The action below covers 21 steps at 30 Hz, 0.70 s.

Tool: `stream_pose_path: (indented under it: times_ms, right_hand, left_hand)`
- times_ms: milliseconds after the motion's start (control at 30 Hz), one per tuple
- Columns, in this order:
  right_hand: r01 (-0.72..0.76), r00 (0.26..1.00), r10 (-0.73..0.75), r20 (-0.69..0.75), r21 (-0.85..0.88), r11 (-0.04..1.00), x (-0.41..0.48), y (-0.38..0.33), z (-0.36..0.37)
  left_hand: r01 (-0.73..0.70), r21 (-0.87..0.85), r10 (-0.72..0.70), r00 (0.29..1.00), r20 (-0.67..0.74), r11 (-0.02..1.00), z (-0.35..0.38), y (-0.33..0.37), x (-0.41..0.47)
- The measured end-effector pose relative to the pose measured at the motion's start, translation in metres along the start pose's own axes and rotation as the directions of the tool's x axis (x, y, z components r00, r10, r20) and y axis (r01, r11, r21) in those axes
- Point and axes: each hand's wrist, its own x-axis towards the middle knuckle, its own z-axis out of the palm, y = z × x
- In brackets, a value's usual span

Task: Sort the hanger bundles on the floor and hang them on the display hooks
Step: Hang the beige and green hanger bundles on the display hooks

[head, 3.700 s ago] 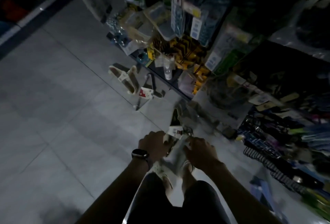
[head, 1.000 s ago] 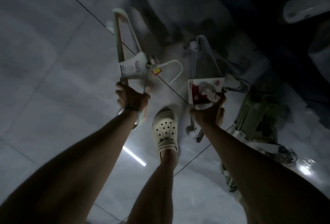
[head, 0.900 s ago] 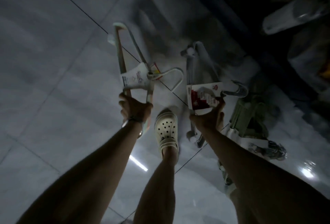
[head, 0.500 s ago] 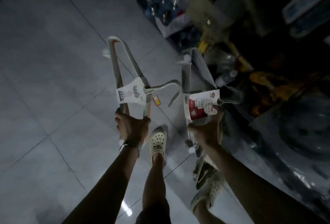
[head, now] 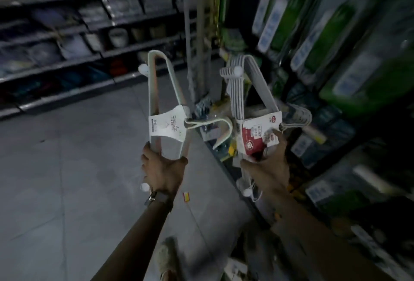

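Two hanger bundles held at frame centre.
Left hand [head: 162, 172] grips the white-labelled bundle [head: 167, 110]; right hand [head: 267, 172] grips the red-labelled bundle [head: 253, 110], beside the display shelving [head: 336, 56] at right.

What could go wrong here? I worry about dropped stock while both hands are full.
The left hand grips its white-sleeved hanger bundle only by the lower bars, so it could tip or slip. The right hand pinches the red-labelled bundle near its paper sleeve, which might tear. Both hooks could snag nearby packages.
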Motion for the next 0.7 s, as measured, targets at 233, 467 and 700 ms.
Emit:
stream_pose_path:
  times_ms: [233,467,700]
  right_hand:
    - [0.286,0.952,-0.259,-0.164,0.178,0.941,-0.052,-0.105,-0.095]
    - [0.439,0.830,-0.384,-0.404,0.048,0.897,-0.097,-0.184,-0.164]
    - [0.431,0.678,-0.381,-0.629,-0.080,0.899,-0.149,-0.209,-0.221]
  left_hand:
    - [-0.205,-0.223,0.195,0.979,-0.063,0.953,-0.074,0.108,-0.023]
    - [-0.463,-0.303,0.457,0.884,-0.094,0.833,-0.130,0.216,-0.042]
    - [-0.613,-0.349,0.653,0.758,-0.006,0.709,-0.149,0.274,-0.065]
